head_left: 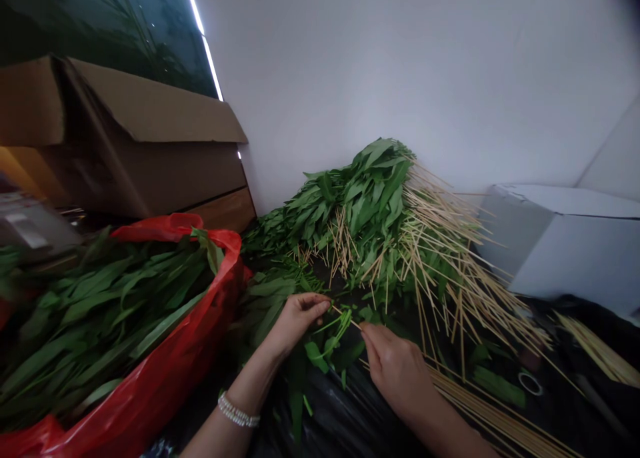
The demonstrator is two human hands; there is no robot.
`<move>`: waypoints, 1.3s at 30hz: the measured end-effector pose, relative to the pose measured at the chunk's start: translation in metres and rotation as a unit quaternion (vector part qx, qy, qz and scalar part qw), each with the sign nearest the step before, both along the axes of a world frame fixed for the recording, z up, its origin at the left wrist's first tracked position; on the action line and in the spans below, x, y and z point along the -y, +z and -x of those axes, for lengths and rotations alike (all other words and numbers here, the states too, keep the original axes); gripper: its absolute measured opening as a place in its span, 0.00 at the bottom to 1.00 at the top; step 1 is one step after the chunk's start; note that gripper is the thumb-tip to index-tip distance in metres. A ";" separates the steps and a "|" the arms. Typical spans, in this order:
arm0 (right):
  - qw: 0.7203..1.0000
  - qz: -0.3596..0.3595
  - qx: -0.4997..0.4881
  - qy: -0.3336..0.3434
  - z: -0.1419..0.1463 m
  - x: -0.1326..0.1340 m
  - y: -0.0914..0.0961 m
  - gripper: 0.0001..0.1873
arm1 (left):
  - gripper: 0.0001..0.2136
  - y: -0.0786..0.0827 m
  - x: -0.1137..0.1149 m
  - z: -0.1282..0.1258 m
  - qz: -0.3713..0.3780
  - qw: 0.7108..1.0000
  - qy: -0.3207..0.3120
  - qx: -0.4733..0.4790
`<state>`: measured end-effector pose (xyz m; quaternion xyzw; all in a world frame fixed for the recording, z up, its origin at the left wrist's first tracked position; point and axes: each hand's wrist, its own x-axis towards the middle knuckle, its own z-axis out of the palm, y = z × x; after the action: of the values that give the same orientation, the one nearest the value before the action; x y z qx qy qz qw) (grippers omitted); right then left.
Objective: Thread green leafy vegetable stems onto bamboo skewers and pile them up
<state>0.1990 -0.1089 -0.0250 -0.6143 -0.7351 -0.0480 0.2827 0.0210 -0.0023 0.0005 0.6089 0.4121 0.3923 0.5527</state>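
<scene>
Toward five o'clock from the view's centre, the left hand [303, 317] pinches a thin stick [356, 325] near its upper end and the right hand [397, 365] grips it lower down, green leaves [316, 357] hanging between. Pushing too hard could tear the stems [343, 322] or jab the left hand; a bump could topple the leafy pile [383, 198] toward one o'clock from the hands.

Clock centred between left hand [303, 317] and right hand [397, 365]: open gap at 6 over black sheet [353, 411]; obstructed at 9 by red bag [220, 328], 12 by leaf pile [370, 181], 2 by jutting sticks [440, 231], 4 by stick bundle [490, 410].
</scene>
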 end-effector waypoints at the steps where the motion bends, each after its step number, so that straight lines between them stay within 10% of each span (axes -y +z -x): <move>1: 1.000 0.001 0.000 0.000 0.000 0.000 0.000 0.14 | 0.18 -0.001 0.000 0.000 0.003 1.000 0.000 -0.002; 31: 1.000 -0.024 0.010 0.007 0.004 0.002 -0.002 0.15 | 0.18 -0.004 0.005 -0.001 0.021 0.995 -0.092 0.036; 39: 0.988 -0.077 0.088 0.104 0.009 0.007 0.000 0.14 | 0.18 0.009 0.000 0.006 -0.071 0.997 0.019 0.012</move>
<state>0.1902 -0.1163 -0.0250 -0.5046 -0.8108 -0.1286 0.2672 0.0149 -0.0023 0.0094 0.6342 0.3882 0.4382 0.5051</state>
